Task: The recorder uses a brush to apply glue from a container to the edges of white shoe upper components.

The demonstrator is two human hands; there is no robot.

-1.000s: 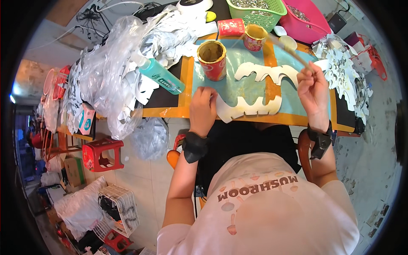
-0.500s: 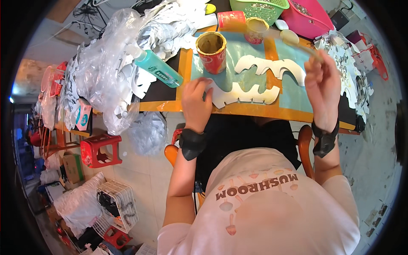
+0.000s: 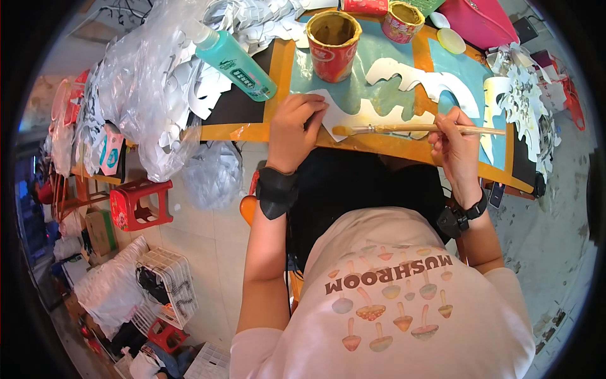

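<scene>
The brush (image 3: 396, 128) now lies nearly level above the counter's near edge, its bristles brought down to the near left end of the scalloped white cutout (image 3: 347, 120); half a second earlier it was raised and blurred, reaching toward the smaller can. This suggests that loading is done and that spreading on this piece is beginning, although bristle contact cannot be confirmed. The right hand (image 3: 451, 139) has its fingers closed round the brush handle. The left hand (image 3: 293, 129) is at the cutout's left end, thumb and forefinger nearly together; whether they pinch or merely press it cannot be told. The cutout rests along the near edge of the counter (image 3: 372, 146), with a second white cutout (image 3: 380, 71) farther in. Containers: the large red can (image 3: 332, 60) stands open toward the far edge, yellowish residue on its rim, its interior dark and the fill level indeterminate. The smaller can (image 3: 401, 30), likewise open and crusted, stands to its right. The pink basket (image 3: 483, 25) occupies the far right corner, its contents mostly out of view. The teal bottle (image 3: 237, 66) lies tilted at left.
</scene>
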